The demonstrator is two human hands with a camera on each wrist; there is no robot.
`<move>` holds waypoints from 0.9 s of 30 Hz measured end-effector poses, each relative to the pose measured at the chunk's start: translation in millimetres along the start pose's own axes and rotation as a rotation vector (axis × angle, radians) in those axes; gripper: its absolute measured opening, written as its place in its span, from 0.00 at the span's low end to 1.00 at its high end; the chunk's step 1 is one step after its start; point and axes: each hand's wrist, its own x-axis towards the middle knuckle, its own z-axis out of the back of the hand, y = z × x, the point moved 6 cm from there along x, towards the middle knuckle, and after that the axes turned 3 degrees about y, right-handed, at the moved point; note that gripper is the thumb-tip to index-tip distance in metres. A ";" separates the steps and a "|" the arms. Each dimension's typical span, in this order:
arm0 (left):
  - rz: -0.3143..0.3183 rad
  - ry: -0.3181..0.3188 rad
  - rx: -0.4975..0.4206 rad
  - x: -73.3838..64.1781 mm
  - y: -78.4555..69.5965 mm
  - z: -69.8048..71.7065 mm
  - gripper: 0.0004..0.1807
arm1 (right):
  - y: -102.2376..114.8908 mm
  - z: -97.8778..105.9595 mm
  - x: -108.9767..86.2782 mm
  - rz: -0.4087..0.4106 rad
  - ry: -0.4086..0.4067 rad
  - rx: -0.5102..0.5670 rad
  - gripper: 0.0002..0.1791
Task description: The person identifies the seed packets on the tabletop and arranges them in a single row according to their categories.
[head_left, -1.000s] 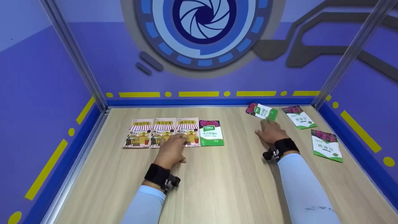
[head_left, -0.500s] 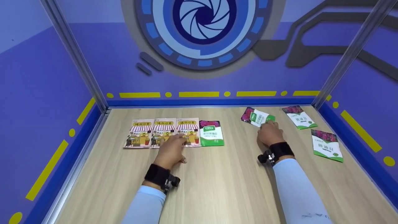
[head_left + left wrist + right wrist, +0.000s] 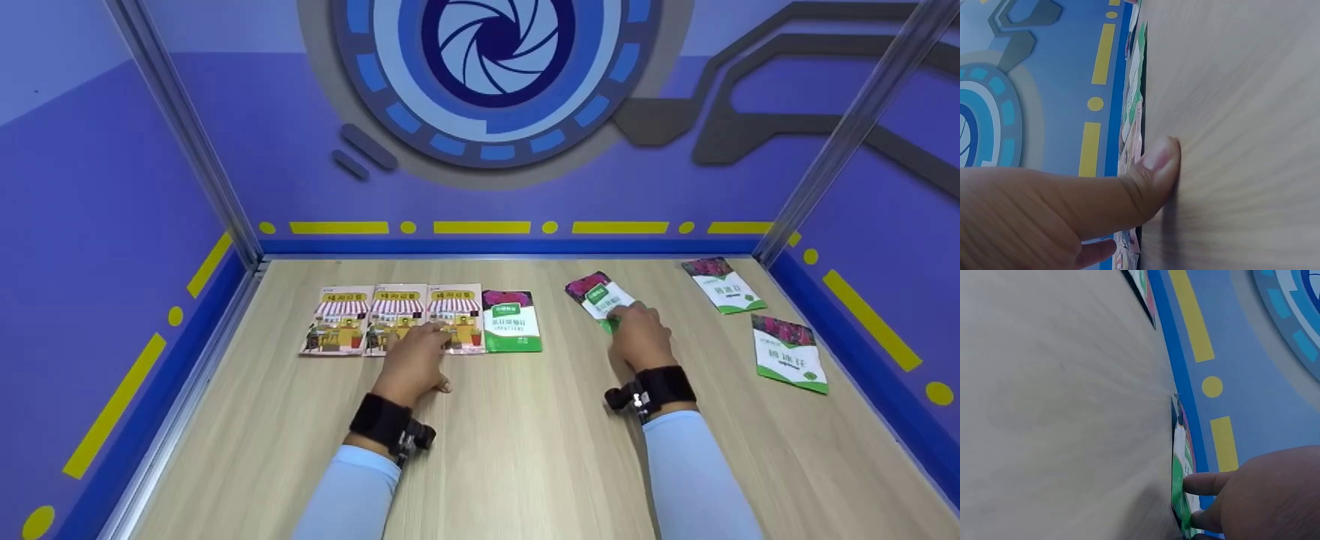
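My left hand (image 3: 415,366) rests with loosely bent fingers over the lower edges of the middle pink seed packet (image 3: 397,306) and the right pink seed packet (image 3: 456,304). Left of these lies another pink seed packet (image 3: 335,322). A green-and-white seed packet (image 3: 513,322) ends the row on its right. Further right, the fingertips of my right hand (image 3: 643,339) press on a tilted green-and-white seed packet (image 3: 598,296), covering its lower corner. In the right wrist view, extended fingers touch this packet's face (image 3: 1178,464). The left wrist view shows my left thumb (image 3: 1151,169) beside the row.
Two more green-and-white packets lie at the right, one near the back corner (image 3: 724,286) and one nearer (image 3: 790,354). Blue panels (image 3: 480,202) wall the wooden table (image 3: 525,450) at the back and both sides.
My right hand has slid the tilted seed packet left and toward me, turning it a little more upright on the way. My left hand and the row stay in place.
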 end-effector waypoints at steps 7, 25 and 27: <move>0.022 0.026 -0.016 0.8 2.3 -3.9 0.52 | 2.0 -6.5 -8.5 -0.043 0.017 0.034 0.29; 0.027 0.017 -0.033 0.8 3.4 -2.6 0.50 | 13.3 -10.1 -14.9 0.032 0.048 0.061 0.18; 0.017 0.015 -0.024 1.0 2.9 -2.2 0.50 | 13.7 -11.1 -15.4 0.044 0.049 0.051 0.18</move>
